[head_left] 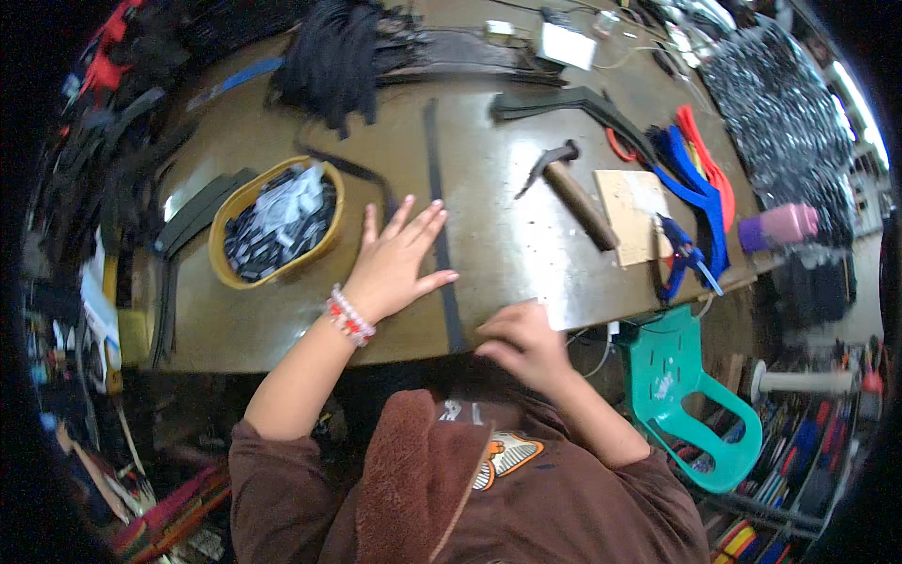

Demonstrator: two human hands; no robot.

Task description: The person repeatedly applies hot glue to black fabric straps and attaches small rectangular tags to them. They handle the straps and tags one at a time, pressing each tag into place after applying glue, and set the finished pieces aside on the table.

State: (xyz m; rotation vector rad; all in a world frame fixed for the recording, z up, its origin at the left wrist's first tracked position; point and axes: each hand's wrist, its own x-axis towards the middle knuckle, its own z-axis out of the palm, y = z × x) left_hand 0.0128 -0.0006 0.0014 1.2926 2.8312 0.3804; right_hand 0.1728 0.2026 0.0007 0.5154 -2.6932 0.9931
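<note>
The left hand (pixel 399 258) lies flat and open on the long thin black strap (pixel 440 226); the right hand (pixel 521 343) pinches its near end on the brown table (pixel 507 226).

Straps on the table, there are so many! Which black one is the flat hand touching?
The long narrow black strap running straight up the table's middle. The left hand lies flat against it, while the other black straps sit piled farther back.

A worn brown worktable (pixel 507 235) reflects overhead light; a green plastic chair (pixel 691 404) stands just right of it.
</note>
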